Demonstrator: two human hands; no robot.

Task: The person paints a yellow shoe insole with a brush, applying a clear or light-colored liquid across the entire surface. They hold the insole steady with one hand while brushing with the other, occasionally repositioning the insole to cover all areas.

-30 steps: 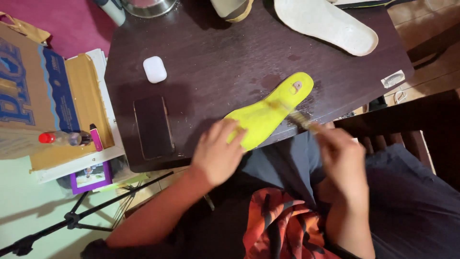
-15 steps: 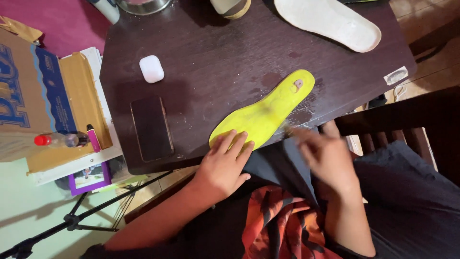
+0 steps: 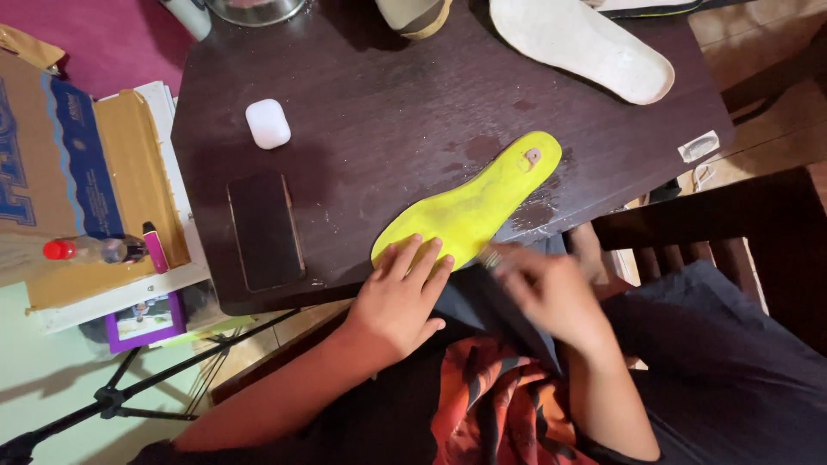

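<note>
We see open dark table between the white case and the yellow insole, wide enough for a hand. The phone blocks the near left edge, the white insole the far right, and a chair back closes the right side.

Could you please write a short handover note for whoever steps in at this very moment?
Left hand: flat, fingers spread, pressing the near end of the yellow insole at the dark table's near edge.
Right hand: blurred, just off the table edge beside the insole; whether it holds anything cannot be told.
Insole lies diagonally, with a wet-looking patch on the table alongside it. A white insole lies at the far edge.
Done and left: cannot be judged from this view.
</note>
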